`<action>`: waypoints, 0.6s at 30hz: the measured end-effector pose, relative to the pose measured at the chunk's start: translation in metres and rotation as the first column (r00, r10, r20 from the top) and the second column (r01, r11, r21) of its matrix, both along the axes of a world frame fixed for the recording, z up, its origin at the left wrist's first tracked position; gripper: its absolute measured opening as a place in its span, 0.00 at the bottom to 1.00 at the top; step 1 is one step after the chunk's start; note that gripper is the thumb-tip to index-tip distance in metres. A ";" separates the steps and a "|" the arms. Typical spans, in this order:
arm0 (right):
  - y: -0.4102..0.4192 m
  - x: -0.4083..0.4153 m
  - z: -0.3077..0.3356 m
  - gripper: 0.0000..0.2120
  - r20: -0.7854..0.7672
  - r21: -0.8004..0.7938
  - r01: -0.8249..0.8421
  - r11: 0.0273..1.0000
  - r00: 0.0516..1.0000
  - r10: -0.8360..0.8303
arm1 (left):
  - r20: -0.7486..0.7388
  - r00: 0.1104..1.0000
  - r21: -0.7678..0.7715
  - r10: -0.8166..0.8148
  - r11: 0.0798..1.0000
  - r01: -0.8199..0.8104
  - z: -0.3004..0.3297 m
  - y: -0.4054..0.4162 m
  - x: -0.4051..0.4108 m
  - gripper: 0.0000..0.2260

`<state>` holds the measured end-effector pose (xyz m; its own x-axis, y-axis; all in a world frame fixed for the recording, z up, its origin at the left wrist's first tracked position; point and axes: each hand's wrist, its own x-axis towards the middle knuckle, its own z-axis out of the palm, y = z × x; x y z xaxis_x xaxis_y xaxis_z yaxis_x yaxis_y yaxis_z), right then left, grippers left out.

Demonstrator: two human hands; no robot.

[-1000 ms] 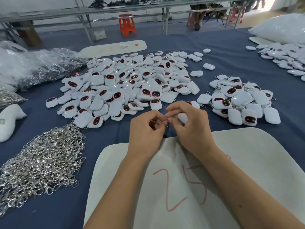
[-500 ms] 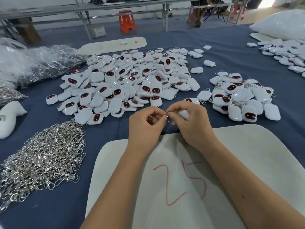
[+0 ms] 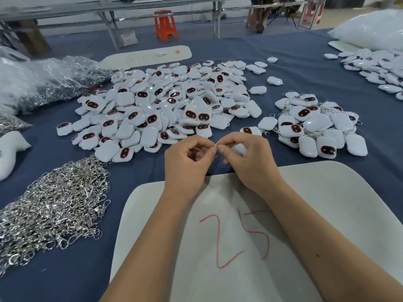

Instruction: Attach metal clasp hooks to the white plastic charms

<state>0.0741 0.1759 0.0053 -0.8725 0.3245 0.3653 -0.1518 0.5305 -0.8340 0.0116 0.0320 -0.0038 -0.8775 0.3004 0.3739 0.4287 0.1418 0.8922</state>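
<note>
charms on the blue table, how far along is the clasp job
Done: a small pile of charms with clasps on the right. In hand: the left hand pinches a clasp against a charm gripped in the right hand. Left: the much bigger pile of bare charms and a heap of loose clasps. So, early on.
</note>
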 end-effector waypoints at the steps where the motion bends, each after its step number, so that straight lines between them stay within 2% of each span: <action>1: 0.000 0.000 0.000 0.06 -0.007 -0.004 0.001 1.000 1.000 -0.001 | 0.007 1.000 0.000 -0.007 1.000 0.007 0.000 0.000 0.000 0.06; 14: 0.000 -0.003 -0.004 0.07 -0.116 0.100 -0.008 0.995 0.993 0.019 | -0.002 0.999 0.002 -0.037 0.999 0.037 0.002 -0.001 0.001 0.06; 18: 0.001 -0.003 -0.003 0.09 -0.111 0.062 -0.031 0.998 0.993 0.038 | 0.021 0.996 -0.012 -0.081 0.997 0.081 0.001 -0.001 0.001 0.07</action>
<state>0.0712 0.1767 0.0020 -0.8352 0.2698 0.4793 -0.2616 0.5717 -0.7777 0.0129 0.0312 -0.0030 -0.8575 0.3757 0.3516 0.4208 0.1189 0.8993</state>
